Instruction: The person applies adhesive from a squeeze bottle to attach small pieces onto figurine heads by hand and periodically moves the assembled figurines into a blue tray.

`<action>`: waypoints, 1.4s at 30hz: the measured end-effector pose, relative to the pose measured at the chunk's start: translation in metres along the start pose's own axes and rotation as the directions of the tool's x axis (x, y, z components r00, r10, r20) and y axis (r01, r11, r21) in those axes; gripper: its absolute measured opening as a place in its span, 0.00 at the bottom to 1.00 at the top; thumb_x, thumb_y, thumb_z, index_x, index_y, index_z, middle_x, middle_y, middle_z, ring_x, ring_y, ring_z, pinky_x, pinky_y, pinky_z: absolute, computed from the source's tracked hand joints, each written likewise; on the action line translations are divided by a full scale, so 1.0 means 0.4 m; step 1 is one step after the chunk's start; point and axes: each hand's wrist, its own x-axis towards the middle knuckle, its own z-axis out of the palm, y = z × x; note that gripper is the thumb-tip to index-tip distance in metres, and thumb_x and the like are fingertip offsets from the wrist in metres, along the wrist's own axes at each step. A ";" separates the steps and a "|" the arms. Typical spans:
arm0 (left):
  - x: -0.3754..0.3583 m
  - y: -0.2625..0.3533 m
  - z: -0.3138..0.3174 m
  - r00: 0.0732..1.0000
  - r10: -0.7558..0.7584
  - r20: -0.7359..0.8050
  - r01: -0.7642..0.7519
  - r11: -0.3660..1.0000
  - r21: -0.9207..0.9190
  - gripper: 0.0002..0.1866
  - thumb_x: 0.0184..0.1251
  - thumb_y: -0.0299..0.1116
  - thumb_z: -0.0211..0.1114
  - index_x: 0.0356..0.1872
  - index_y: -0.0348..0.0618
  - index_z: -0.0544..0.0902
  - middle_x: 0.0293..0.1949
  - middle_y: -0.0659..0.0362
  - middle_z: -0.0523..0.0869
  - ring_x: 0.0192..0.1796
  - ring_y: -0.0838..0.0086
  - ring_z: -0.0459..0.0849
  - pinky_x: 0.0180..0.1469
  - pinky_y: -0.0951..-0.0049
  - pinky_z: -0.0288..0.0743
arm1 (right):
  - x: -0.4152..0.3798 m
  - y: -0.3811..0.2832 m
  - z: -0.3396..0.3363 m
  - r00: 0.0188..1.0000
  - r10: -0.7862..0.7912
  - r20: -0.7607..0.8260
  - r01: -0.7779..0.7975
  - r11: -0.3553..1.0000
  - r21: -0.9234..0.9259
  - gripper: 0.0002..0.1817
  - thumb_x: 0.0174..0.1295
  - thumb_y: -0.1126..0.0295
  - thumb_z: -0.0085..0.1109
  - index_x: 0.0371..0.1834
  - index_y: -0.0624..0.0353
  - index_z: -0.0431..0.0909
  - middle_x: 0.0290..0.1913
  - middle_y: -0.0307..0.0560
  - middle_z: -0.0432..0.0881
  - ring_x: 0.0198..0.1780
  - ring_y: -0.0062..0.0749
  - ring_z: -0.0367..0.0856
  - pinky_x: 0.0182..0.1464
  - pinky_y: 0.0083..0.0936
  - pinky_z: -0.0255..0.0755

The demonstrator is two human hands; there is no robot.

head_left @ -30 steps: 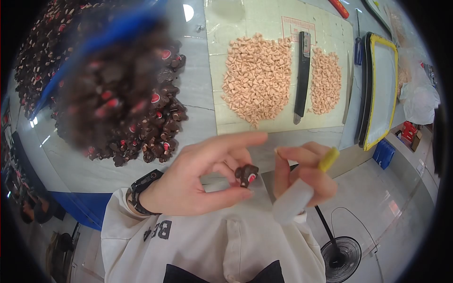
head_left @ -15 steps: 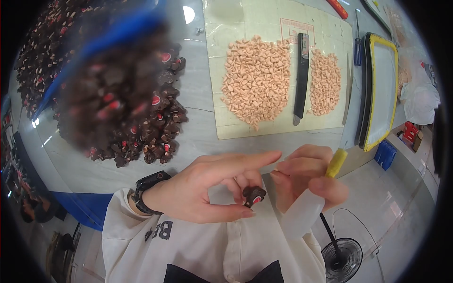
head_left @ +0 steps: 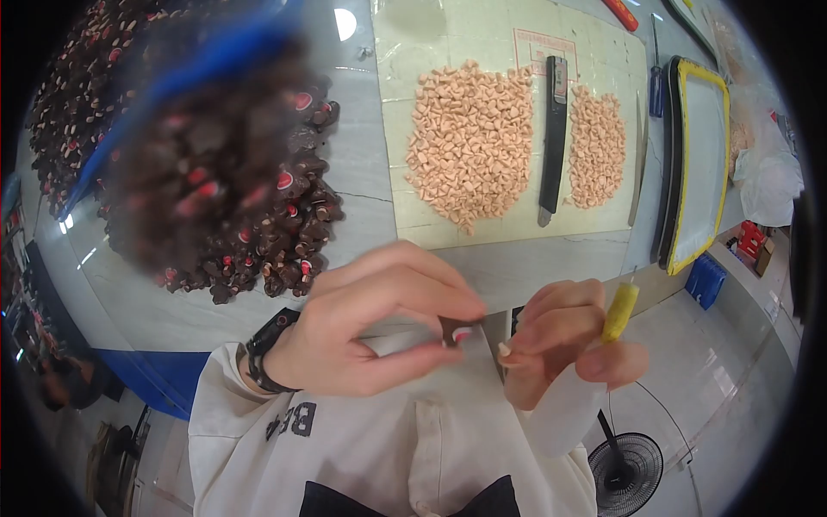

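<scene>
My left hand (head_left: 370, 314), wearing a black watch (head_left: 269, 345), pinches a small dark brown piece (head_left: 459, 333) with a red and white patch between thumb and fingertips. Close by on the right, my right hand (head_left: 556, 332) is wrapped round a translucent white squeeze bottle (head_left: 564, 418). A yellow nozzle (head_left: 620, 312) with a thin needle tip points up from this bottle. A tiny peach-coloured piece (head_left: 505, 350) shows at the right fingertips. Both hands are above my lap, in front of the table edge, and a gap separates the two small pieces.
Dark pieces (head_left: 297, 228) with red patches are heaped on the table at left, partly behind a blurred blue edge (head_left: 220, 47). Two peach piles (head_left: 469, 146) lie on a pale board (head_left: 392, 103), a black-handled cutter (head_left: 554, 138) between them. A yellow-edged frame (head_left: 719, 164) stands right.
My left fingers have closed from an outstretched pose into a pinch, and the dark piece has moved slightly up and turned. My right hand has shifted a little, exposing the peach piece at its fingertips.
</scene>
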 end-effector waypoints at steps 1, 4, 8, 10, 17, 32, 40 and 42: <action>-0.008 0.002 0.014 0.992 0.026 -0.122 -0.009 0.990 0.140 0.17 0.45 0.15 0.65 0.37 0.34 0.72 0.41 0.44 0.76 0.38 0.65 0.82 0.35 0.76 0.79 | 0.000 -0.002 0.005 1.000 -0.001 -0.002 0.001 1.000 0.003 0.29 0.38 0.85 0.68 0.37 0.50 0.59 0.25 0.47 0.79 0.20 0.29 0.68 0.22 0.18 0.64; -0.021 -0.019 0.032 0.974 0.182 -0.132 -0.152 0.965 0.212 0.16 0.46 0.17 0.66 0.36 0.36 0.71 0.41 0.43 0.75 0.38 0.62 0.82 0.36 0.72 0.81 | -0.001 -0.008 0.030 0.997 0.071 0.029 -0.073 0.994 0.084 0.30 0.37 0.86 0.69 0.37 0.50 0.59 0.26 0.47 0.80 0.20 0.29 0.68 0.22 0.18 0.62; -0.020 -0.028 0.045 0.956 0.245 -0.164 -0.200 0.948 0.250 0.17 0.46 0.17 0.67 0.37 0.37 0.70 0.41 0.43 0.76 0.36 0.62 0.83 0.36 0.72 0.81 | 0.001 -0.014 0.034 0.996 0.087 0.025 -0.088 0.995 0.043 0.31 0.35 0.86 0.69 0.37 0.50 0.59 0.27 0.47 0.80 0.20 0.29 0.68 0.23 0.20 0.61; -0.022 -0.031 0.047 0.956 0.244 -0.165 -0.197 0.945 0.261 0.17 0.46 0.17 0.67 0.37 0.37 0.70 0.41 0.44 0.76 0.36 0.62 0.83 0.36 0.72 0.81 | 0.001 -0.014 0.033 0.995 0.090 0.034 -0.091 0.995 0.044 0.31 0.35 0.86 0.70 0.37 0.50 0.60 0.27 0.46 0.80 0.20 0.29 0.68 0.24 0.20 0.61; -0.007 -0.041 0.065 0.883 0.399 -0.247 -0.263 0.857 0.443 0.10 0.42 0.15 0.67 0.26 0.30 0.74 0.34 0.44 0.80 0.29 0.64 0.82 0.28 0.74 0.79 | -0.005 -0.002 0.027 0.989 0.135 0.065 -0.136 0.991 0.017 0.27 0.39 0.85 0.67 0.37 0.51 0.62 0.26 0.43 0.79 0.21 0.30 0.72 0.26 0.21 0.64; -0.024 -0.039 0.054 0.929 0.363 -0.069 -0.291 0.833 0.470 0.20 0.47 0.16 0.66 0.42 0.35 0.70 0.45 0.45 0.74 0.36 0.60 0.81 0.33 0.71 0.79 | -0.022 0.019 0.018 0.990 0.133 0.039 -0.137 0.983 0.126 0.31 0.39 0.81 0.70 0.41 0.52 0.58 0.27 0.44 0.77 0.24 0.27 0.73 0.29 0.24 0.64; -0.013 -0.028 0.066 0.926 0.312 -0.215 -0.221 0.906 0.362 0.17 0.43 0.16 0.68 0.36 0.35 0.75 0.39 0.47 0.76 0.33 0.66 0.81 0.30 0.75 0.78 | -0.018 0.002 0.014 0.986 0.158 0.046 -0.163 0.979 0.125 0.32 0.38 0.82 0.70 0.41 0.49 0.58 0.27 0.44 0.77 0.24 0.30 0.73 0.32 0.25 0.67; -0.011 -0.030 0.070 0.897 0.329 -0.296 -0.225 0.915 0.335 0.15 0.40 0.15 0.69 0.33 0.31 0.78 0.35 0.48 0.79 0.31 0.67 0.80 0.29 0.74 0.78 | -0.016 0.007 0.007 0.986 0.147 0.083 -0.152 0.987 0.057 0.32 0.39 0.82 0.70 0.42 0.50 0.58 0.27 0.44 0.77 0.24 0.30 0.73 0.32 0.24 0.67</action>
